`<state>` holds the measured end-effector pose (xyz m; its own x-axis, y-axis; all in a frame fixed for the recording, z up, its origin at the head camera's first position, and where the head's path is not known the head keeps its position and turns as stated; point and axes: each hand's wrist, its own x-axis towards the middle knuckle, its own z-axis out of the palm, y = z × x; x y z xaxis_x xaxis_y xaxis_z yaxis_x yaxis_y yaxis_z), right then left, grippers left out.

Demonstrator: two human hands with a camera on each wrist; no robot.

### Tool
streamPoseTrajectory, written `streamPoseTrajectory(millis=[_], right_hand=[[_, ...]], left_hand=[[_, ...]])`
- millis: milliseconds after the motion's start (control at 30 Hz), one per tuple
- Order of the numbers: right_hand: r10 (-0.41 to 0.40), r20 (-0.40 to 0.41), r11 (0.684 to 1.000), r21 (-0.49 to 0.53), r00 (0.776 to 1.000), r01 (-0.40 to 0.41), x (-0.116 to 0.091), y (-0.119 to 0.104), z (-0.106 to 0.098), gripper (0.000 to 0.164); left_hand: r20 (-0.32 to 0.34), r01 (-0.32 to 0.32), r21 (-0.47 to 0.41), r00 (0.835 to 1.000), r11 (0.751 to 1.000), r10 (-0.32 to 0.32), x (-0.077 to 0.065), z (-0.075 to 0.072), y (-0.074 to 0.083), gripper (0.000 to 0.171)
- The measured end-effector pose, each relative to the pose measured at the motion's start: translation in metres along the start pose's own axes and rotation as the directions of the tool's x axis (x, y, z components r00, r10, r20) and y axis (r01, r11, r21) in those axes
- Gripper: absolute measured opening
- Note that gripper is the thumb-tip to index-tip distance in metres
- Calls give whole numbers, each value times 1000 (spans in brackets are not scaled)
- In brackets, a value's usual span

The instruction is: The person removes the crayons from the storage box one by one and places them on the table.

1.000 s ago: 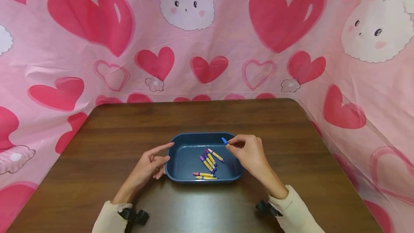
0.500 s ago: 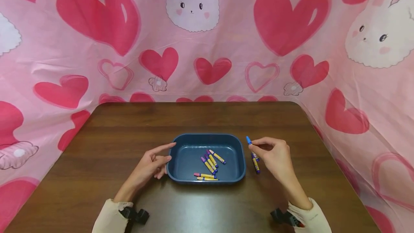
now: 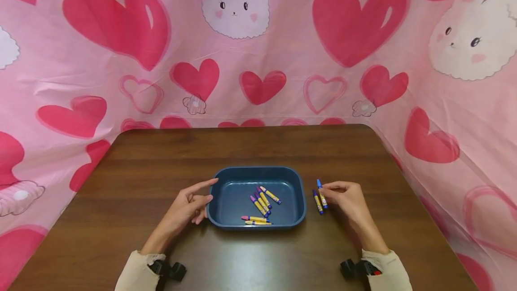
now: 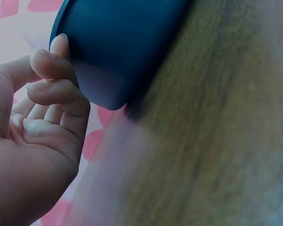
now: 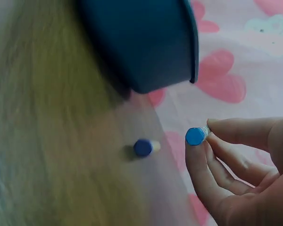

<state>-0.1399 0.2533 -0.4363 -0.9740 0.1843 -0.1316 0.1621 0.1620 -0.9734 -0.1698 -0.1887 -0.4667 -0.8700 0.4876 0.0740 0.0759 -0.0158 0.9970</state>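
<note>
A dark blue tray [image 3: 258, 227] stands mid-table in the head view, with several yellow-wrapped crayons [image 3: 261, 203] in purple, pink and pale tones inside. My left hand [image 3: 183, 203] holds its left rim, index fingertip and thumb on the edge, the other fingers bent below. To the right of the tray, my right hand [image 3: 349, 199] pinches a light blue crayon [image 5: 195, 136] between thumb and fingertips. A second, dark-blue-ended crayon [image 3: 318, 202] lies on the table just left of the held one; its end [image 5: 143, 148] faces the right wrist camera.
The brown wooden table [image 3: 258, 259] has rounded far corners [image 3: 365, 125]. Pink cloth [image 3: 258, 57] printed with hearts and rabbits hangs behind it and along both sides. Black camera straps [image 3: 167, 269] sit on both wrists, over light sleeves.
My right hand has carried the light blue crayon rightward from over the tray, then lowered it beside the dark blue crayon on the table. The left hand stays at the rim.
</note>
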Motion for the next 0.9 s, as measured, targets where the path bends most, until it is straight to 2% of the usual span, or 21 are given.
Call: streamPoseTrajectory(millis=[200,300,367,500,700,900], right_hand=[[52,21,998,-35,998,-51,7,11,-2,29],[36,17,993,-113,999,-33,8,15,0,25],[8,-12,978,-207,1000,-10,8,17,1,22],[-48,-59,925,-379,997,22,9,18,5,18],[-73,-33,909,-413,997,53,8,17,4,13],[-84,0,869,-490,996,73,5,15,3,11]], left_hand=[[-1,-1,-16,1000,1000,1,-1,-1,1,50],[4,-11,-20,1000,1000,11,-1,0,1,50],[10,-16,-23,1000,1000,16,-1,0,1,50],[5,-13,-19,1000,1000,13,-1,0,1,50],[-1,-4,3,1000,1000,4,-1,-1,2,49],[6,-7,-4,1000,1000,7,-1,0,1,50]])
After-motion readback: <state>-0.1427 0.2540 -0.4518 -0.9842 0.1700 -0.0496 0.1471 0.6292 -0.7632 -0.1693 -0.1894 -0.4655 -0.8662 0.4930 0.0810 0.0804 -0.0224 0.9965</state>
